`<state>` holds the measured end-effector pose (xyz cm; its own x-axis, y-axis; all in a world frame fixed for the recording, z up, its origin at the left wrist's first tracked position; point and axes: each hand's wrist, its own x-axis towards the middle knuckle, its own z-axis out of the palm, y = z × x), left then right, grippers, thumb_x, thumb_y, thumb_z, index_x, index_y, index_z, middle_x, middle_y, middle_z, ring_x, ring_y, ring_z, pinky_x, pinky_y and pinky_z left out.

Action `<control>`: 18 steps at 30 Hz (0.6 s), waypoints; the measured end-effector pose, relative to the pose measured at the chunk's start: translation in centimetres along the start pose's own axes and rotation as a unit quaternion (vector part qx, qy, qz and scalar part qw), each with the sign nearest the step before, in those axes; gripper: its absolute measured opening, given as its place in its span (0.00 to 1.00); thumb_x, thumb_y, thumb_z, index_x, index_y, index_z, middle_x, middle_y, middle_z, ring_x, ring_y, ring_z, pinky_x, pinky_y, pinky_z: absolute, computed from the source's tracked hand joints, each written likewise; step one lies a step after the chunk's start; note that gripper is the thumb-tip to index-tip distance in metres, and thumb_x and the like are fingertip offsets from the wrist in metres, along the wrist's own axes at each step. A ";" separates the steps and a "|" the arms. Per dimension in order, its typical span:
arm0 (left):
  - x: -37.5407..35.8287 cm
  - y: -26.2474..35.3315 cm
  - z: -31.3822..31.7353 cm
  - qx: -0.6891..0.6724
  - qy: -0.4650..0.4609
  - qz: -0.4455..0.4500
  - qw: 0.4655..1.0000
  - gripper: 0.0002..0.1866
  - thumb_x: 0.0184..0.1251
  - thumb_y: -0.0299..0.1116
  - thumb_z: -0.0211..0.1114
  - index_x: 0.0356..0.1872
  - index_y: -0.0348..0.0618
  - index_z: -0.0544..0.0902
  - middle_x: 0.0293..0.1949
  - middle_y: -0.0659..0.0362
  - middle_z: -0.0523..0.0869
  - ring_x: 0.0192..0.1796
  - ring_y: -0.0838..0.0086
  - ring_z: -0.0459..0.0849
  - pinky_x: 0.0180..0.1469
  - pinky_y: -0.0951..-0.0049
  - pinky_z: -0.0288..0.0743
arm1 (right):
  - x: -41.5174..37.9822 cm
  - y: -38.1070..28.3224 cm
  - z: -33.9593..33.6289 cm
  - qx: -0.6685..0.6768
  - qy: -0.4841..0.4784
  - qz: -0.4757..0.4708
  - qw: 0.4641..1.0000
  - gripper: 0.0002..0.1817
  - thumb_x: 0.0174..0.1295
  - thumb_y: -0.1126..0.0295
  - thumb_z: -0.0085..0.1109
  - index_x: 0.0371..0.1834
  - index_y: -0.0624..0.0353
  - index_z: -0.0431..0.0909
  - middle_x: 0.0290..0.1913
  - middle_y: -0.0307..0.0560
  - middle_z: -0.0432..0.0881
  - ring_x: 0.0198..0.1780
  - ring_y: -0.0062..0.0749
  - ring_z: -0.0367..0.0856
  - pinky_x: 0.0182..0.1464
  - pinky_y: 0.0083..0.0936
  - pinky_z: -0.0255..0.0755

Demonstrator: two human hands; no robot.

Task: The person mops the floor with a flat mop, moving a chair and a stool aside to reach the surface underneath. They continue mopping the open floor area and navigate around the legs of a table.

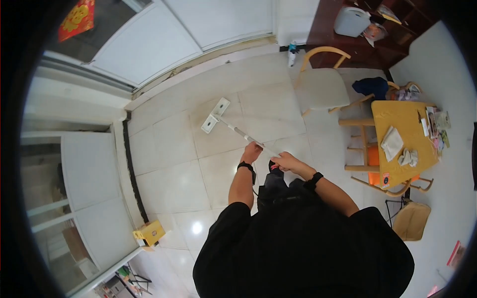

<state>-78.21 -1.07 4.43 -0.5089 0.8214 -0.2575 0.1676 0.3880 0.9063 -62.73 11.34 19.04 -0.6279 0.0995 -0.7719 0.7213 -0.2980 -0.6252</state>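
A flat mop with a white rectangular head (215,115) lies against the tiled floor, its pale pole (241,132) slanting down toward my body. My left hand (252,151) is closed around the pole, lower down toward the head. Farther up the pole, near its top end, my right hand (286,162) grips it too. Dark bands circle both wrists. Below my hands, part of a dark shoe (273,167) with a pink mark shows on the floor.
A chair (324,88) and a bottle (292,54) stand at the upper right. A wooden table (397,119) holding cloths and papers is at the right. A yellow box (150,232) sits at the lower left, beside the sliding doors (94,169).
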 end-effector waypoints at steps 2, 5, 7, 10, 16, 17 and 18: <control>2.9 -3.5 1.7 -0.342 0.013 -0.148 0.928 0.10 0.57 0.33 0.52 0.36 0.37 0.72 0.32 0.51 0.78 0.38 0.62 0.77 0.43 0.67 0.73 | -0.7 -0.1 -0.8 0.018 0.016 -0.007 1.000 0.12 0.55 0.62 0.52 0.26 0.60 0.68 0.18 0.35 0.66 0.15 0.14 0.61 0.12 0.12 0.49; 4.5 1.2 3.5 -0.656 0.107 -0.319 0.675 0.10 0.58 0.32 0.45 0.37 0.38 0.68 0.33 0.50 0.72 0.38 0.59 0.73 0.43 0.64 0.73 | -1.9 0.3 -1.8 0.024 0.032 -0.006 0.999 0.11 0.56 0.63 0.52 0.25 0.59 0.69 0.18 0.34 0.65 0.16 0.13 0.60 0.13 0.12 0.50; 5.1 2.3 5.5 -0.626 0.222 -0.378 0.645 0.07 0.57 0.32 0.45 0.30 0.39 0.67 0.25 0.53 0.71 0.30 0.63 0.73 0.37 0.66 0.74 | -2.8 1.2 -2.6 0.046 0.056 -0.033 0.997 0.16 0.52 0.59 0.54 0.20 0.61 0.71 0.16 0.37 0.68 0.16 0.18 0.65 0.14 0.16 0.55; 4.1 2.5 6.7 -0.443 0.098 -0.352 0.818 0.06 0.54 0.28 0.48 0.22 0.38 0.67 0.21 0.53 0.76 0.25 0.66 0.74 0.29 0.72 0.73 | -4.8 2.6 -2.3 0.003 0.095 -0.024 0.995 0.17 0.52 0.57 0.53 0.20 0.62 0.71 0.15 0.37 0.68 0.17 0.20 0.66 0.15 0.18 0.57; 1.1 1.3 14.3 0.094 -0.077 -0.076 0.990 0.10 0.38 0.17 0.60 0.20 0.39 0.69 0.24 0.56 0.80 0.28 0.69 0.81 0.25 0.73 0.72 | -10.5 8.9 -5.4 0.019 0.083 -0.020 0.996 0.17 0.55 0.57 0.50 0.26 0.63 0.70 0.18 0.37 0.67 0.16 0.19 0.63 0.14 0.16 0.54; 0.5 1.4 15.6 -0.004 -0.090 -0.195 0.977 0.09 0.38 0.18 0.61 0.20 0.40 0.69 0.24 0.55 0.80 0.28 0.69 0.81 0.26 0.73 0.72 | -12.1 9.8 -5.5 0.024 0.067 -0.006 0.997 0.16 0.56 0.58 0.50 0.30 0.64 0.70 0.21 0.36 0.67 0.17 0.16 0.61 0.15 0.14 0.53; -1.2 3.1 16.5 -0.022 -0.106 -0.128 0.986 0.10 0.37 0.17 0.62 0.21 0.39 0.70 0.24 0.57 0.80 0.27 0.72 0.80 0.26 0.74 0.73 | -13.4 11.1 -6.1 0.049 0.052 -0.018 0.997 0.16 0.57 0.58 0.49 0.30 0.63 0.69 0.21 0.36 0.67 0.17 0.16 0.61 0.14 0.14 0.52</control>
<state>-63.19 6.08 2.04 -0.3415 0.7697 -0.5394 0.0168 0.5789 0.8153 -44.47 12.51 21.76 -0.6152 0.2079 -0.7605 0.6640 -0.3833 -0.6420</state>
